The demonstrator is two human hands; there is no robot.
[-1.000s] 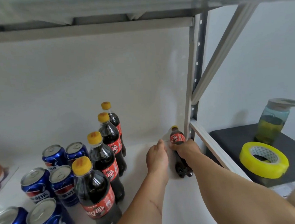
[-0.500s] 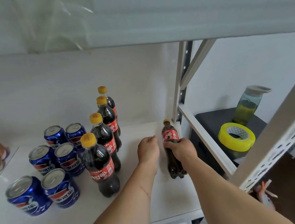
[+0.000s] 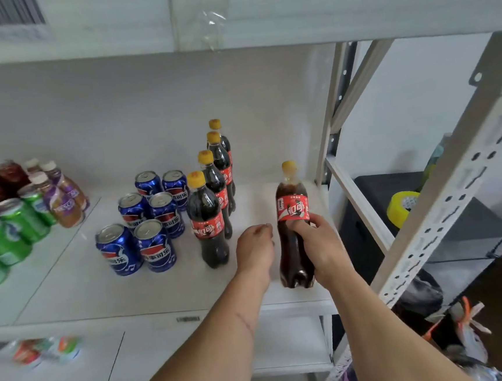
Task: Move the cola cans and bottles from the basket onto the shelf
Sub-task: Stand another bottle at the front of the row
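My right hand [image 3: 320, 246] grips a dark cola bottle [image 3: 292, 214] with a red label and yellow cap, upright near the front right of the white shelf [image 3: 70, 291]. My left hand [image 3: 254, 247] is curled just left of that bottle, holding nothing. A row of several more cola bottles [image 3: 208, 221] runs front to back in the middle of the shelf. Several blue cola cans [image 3: 154, 244] stand in pairs left of that row. The basket is out of view.
Green cans [image 3: 7, 230], dark red cans and purple-labelled bottles [image 3: 62, 197] fill the shelf's left end. Grey slotted uprights [image 3: 444, 191] frame the right side. Beyond them a black stand holds a yellow tape roll [image 3: 401, 206]. A lower shelf holds blurred items [image 3: 39, 350].
The view has pulled back from the shelf. My right hand has drawn the bottle from the back right corner toward the front edge, and my left hand came back alongside it.
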